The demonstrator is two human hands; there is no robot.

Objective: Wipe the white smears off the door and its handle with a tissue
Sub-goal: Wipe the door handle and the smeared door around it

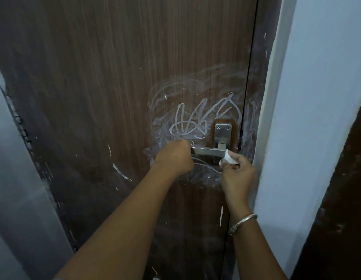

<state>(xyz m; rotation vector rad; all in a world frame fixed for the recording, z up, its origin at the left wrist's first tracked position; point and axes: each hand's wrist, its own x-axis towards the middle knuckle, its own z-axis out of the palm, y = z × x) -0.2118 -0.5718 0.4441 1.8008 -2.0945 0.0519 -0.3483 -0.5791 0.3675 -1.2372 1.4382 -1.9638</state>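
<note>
A dark brown wooden door (107, 81) fills the view. White smears (187, 120) loop and swirl across it around and above the handle, with more below. The metal lever handle (207, 151) sticks out leftward from its silver plate (222, 134). My left hand (174, 156) is closed around the free end of the lever. My right hand (237, 174) pinches a small wad of white tissue (229, 158) and presses it against the lever's inner end, just under the plate. A silver bangle sits on my right wrist.
A white door frame and pale blue wall (308, 118) stand close on the right. A grey wall (16, 178) with a chipped edge borders the door on the left. Scattered white flecks (121, 172) mark the lower door.
</note>
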